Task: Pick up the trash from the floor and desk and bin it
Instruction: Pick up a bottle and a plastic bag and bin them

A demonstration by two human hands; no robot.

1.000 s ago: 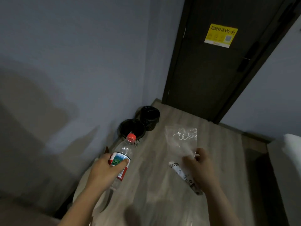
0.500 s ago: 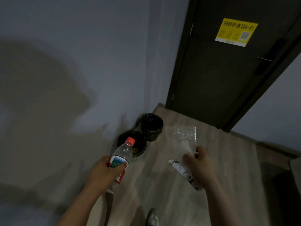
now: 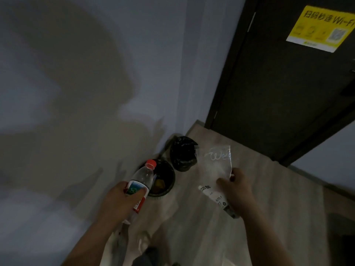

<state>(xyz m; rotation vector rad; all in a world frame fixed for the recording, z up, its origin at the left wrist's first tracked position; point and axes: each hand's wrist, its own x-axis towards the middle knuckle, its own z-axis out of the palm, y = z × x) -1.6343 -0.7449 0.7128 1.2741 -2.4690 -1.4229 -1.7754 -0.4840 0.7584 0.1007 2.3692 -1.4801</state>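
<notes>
wall (image 3: 96, 73): grey, fills the left of the frame, big shadows across it.
door (image 3: 278, 83): dark, upper right.
floor (image 3: 259, 198): pale wood, lower middle and right.
left hand (image 3: 119, 202): lower centre-left, fingers and thumb wrapped round the bottle's label, holding it up!
right hand (image 3: 238, 191): lower centre-right, fingers pinching the bag and the wrapper together.
sticker (image 3: 320, 27): yellow, on the door, top right.
far bin (image 3: 182, 154): black-lined, at the wall's foot, centre.
near bin (image 3: 165, 181): black, just beside it, something yellowish inside.
bag (image 3: 217, 164): clear plastic, above the right hand, overlapping the far bin's edge.
bottle (image 3: 142, 179): clear, red cap, tilted, neck over the near bin.
wrapper (image 3: 215, 198): white printed strip, poking out left of the right hand.
</notes>
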